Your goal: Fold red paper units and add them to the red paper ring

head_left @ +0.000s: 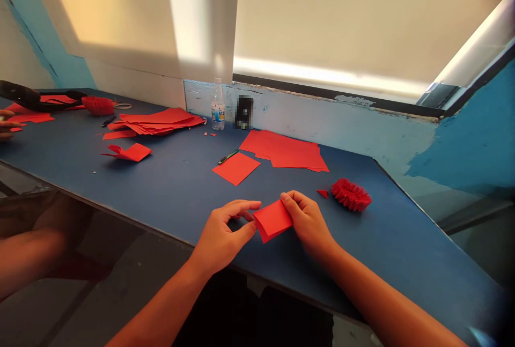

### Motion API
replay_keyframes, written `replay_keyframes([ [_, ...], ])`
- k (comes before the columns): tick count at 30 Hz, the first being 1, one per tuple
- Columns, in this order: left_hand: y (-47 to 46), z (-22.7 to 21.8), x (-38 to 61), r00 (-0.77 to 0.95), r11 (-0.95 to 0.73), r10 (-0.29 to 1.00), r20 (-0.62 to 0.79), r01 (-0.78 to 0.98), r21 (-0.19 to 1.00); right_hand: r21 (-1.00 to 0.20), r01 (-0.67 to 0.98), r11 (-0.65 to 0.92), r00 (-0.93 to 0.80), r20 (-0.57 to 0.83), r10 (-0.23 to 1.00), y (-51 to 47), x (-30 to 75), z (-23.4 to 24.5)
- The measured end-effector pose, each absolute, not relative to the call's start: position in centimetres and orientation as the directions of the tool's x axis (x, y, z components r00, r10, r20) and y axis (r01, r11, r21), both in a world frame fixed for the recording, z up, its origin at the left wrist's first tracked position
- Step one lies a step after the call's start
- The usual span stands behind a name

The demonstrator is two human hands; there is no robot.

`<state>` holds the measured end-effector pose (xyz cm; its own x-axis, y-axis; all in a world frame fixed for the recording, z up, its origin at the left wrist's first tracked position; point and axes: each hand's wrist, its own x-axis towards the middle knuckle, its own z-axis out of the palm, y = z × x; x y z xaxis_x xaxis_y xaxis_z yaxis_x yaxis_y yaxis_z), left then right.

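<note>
A folded red paper (273, 220) lies on the blue table (177, 186) near its front edge. My left hand (223, 234) pinches the paper's left corner between thumb and fingers. My right hand (306, 219) grips its right edge with curled fingers. Just right of my right hand sit a small red paper scrap (322, 193) and a spiky red folded-paper piece (351, 194). A single red sheet (236, 168) lies beyond my hands with a dark pen (228, 156) at its far corner.
A stack of red sheets (287, 149) lies by the wall, another red stack (159, 120) further left, with a water bottle (218, 105) between. A folded red sheet (129, 152) lies at left. Another person's hand (8, 124) and arm (28, 256) are at far left.
</note>
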<state>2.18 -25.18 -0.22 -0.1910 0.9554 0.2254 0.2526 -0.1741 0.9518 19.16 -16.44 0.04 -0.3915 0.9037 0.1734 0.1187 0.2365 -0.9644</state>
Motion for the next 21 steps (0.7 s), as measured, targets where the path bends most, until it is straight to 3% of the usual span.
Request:
replay_keyframes([
  [4,-25.18,0.02,2.21,-0.193,-0.179,0.954,0.230,0.251,0.951,-0.957,0.122,0.263,-0.416,0.191,0.889,-16.53,19.18,0.10],
  [10,-25.31,-0.02,2.23,-0.221,-0.163,0.959,0.178,0.082,0.983,-0.937,0.159,0.311,-0.380,0.232,0.895,-16.30,19.18,-0.16],
  [16,-25.23,-0.16,2.26,-0.201,-0.148,0.959,0.199,0.244,0.958,-0.941,0.153,0.302,-0.439,0.209,0.874,-16.39,19.08,-0.23],
  [21,-24.99,0.10,2.40,-0.210,-0.104,0.971,0.115,0.062,0.993,-0.895,0.061,0.442,-0.459,0.368,0.809,-16.91,19.29,0.05],
])
